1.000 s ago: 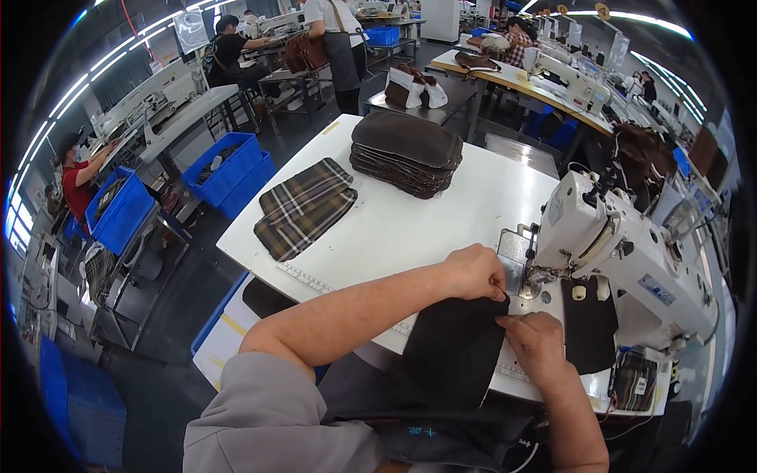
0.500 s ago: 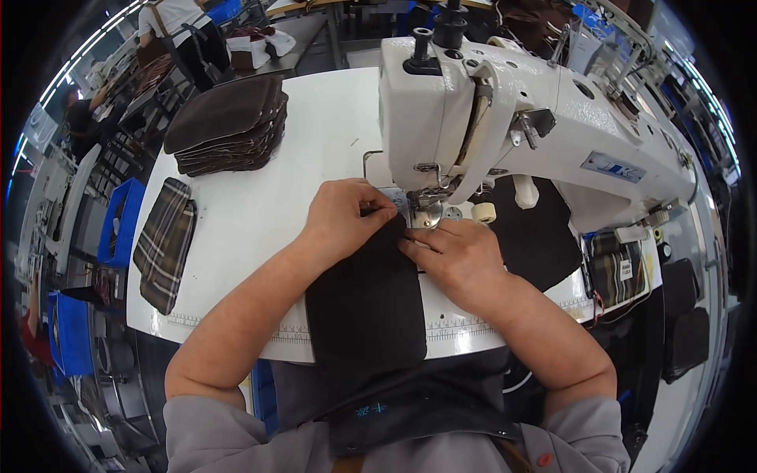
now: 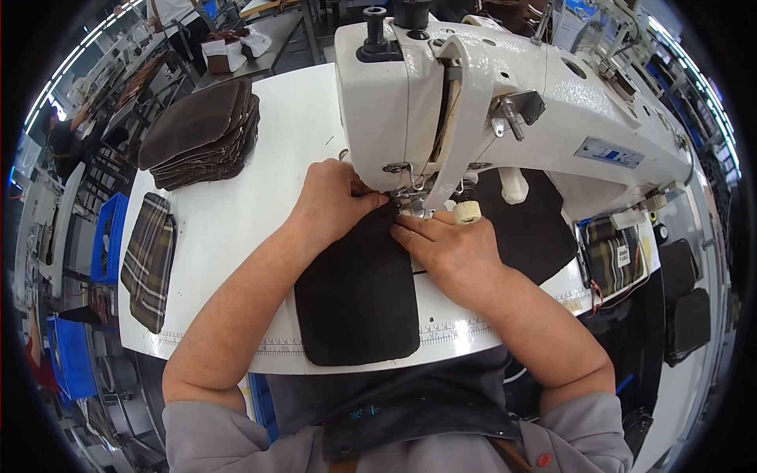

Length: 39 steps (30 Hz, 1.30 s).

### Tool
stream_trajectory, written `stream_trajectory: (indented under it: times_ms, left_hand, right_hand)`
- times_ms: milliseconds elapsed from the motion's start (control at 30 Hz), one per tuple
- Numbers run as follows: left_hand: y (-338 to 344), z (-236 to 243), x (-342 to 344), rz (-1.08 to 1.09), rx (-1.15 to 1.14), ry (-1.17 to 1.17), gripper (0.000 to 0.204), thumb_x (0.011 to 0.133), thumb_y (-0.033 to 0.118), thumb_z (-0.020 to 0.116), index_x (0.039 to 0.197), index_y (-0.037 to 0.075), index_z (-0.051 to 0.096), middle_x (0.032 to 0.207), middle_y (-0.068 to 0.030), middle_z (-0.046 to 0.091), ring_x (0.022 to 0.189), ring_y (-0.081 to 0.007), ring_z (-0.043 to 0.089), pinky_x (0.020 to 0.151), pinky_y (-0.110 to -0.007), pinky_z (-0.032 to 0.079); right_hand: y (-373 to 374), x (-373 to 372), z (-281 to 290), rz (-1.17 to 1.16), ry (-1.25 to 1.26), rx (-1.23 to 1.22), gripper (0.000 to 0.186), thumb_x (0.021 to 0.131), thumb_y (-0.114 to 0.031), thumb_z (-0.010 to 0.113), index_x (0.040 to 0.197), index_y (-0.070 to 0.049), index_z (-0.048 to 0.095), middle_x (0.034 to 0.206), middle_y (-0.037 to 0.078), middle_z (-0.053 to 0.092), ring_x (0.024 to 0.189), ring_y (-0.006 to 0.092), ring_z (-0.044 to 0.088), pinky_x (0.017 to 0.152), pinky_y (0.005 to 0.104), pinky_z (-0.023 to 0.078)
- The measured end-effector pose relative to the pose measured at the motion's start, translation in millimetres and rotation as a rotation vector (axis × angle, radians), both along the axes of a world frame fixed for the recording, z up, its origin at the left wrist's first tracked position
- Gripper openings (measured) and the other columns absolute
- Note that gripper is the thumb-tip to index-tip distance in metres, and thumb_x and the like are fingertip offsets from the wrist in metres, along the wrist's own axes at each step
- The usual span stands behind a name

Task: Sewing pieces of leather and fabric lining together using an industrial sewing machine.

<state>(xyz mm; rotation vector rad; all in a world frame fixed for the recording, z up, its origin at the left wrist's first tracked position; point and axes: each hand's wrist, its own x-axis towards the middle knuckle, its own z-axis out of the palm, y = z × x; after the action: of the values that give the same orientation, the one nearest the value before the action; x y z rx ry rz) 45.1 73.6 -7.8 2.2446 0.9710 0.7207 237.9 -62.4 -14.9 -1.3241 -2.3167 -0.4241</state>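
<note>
A dark brown, leather-like panel (image 3: 359, 303) with rounded corners lies flat on the white table, its far end at the presser foot (image 3: 412, 201) of a white sewing machine (image 3: 394, 102). My left hand (image 3: 335, 201) is closed in a pinch on the panel's far left corner, close beside the needle area. Bent inward, the fingers of my right hand (image 3: 451, 248) grip the panel's right edge just in front of the foot. The needle tip and the panel's far edge are hidden by the machine head and my fingers.
A stack of dark brown panels (image 3: 197, 134) stands at the far left, with folded plaid cloth pieces (image 3: 150, 260) nearer me. Another dark panel (image 3: 524, 225) lies under the machine arm. More plaid fabric (image 3: 611, 256) sits at the right. Blue bins (image 3: 72, 355) stand beyond the table's left edge.
The panel has slid away from me, farther under the machine head, and both hands have gone with it. The whole view has shifted slightly.
</note>
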Motion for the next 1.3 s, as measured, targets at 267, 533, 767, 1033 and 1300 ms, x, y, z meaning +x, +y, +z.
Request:
stream_trajectory:
  times_ms: [267,533,767,1033,1300]
  left_hand:
    - [2,-2,0,0.028,-0.004,0.006,0.025,0.081,0.012,0.086,0.101,-0.001,0.081,0.091,-0.0189,0.079,0.084,-0.0286,0.079,0.078,-0.036,0.061]
    - [-4,-4,1,0.069,-0.037,-0.041,0.026,0.082,0.012,0.085,0.104,-0.001,0.079,0.092,-0.0183,0.080,0.085,-0.0277,0.079,0.079,-0.036,0.061]
    - [-20,5,-10,0.059,0.311,0.054,0.015,0.084,0.011,0.082,0.096,0.003,0.080,0.102,-0.0108,0.077,0.095,-0.0293,0.074,0.089,-0.043,0.057]
    - [-128,23,-45,-0.399,0.222,0.094,0.046,0.073,0.019,0.091,0.113,0.007,0.073,0.130,-0.0117,0.069,0.120,-0.0308,0.067,0.115,-0.051,0.047]
    - [-154,6,-55,-0.288,0.328,0.040,0.020,0.084,0.009,0.080,0.103,0.006,0.076,0.116,-0.0070,0.074,0.114,-0.0261,0.072,0.104,-0.048,0.057]
  right_hand:
    - [4,0,-1,-0.014,-0.010,-0.015,0.032,0.083,-0.015,0.064,0.112,-0.014,0.078,0.116,-0.002,0.077,0.088,0.0137,0.072,0.059,0.0318,0.055]
    - [3,-1,2,0.014,0.063,0.011,0.029,0.081,-0.012,0.066,0.106,-0.005,0.078,0.107,0.006,0.078,0.079,0.0204,0.072,0.065,0.0352,0.053]
    - [3,-4,-3,0.022,0.130,-0.020,0.028,0.081,-0.011,0.066,0.105,-0.004,0.078,0.107,0.007,0.076,0.085,0.0224,0.074,0.071,0.0371,0.056]
    - [-22,-1,1,0.016,0.206,0.021,0.022,0.080,-0.012,0.072,0.100,-0.004,0.077,0.100,0.007,0.074,0.089,0.0237,0.070,0.076,0.0372,0.054]
    - [-97,-7,3,0.119,0.373,-0.123,0.026,0.077,-0.012,0.083,0.102,-0.010,0.075,0.090,0.000,0.066,0.078,0.0215,0.064,0.069,0.0364,0.048]
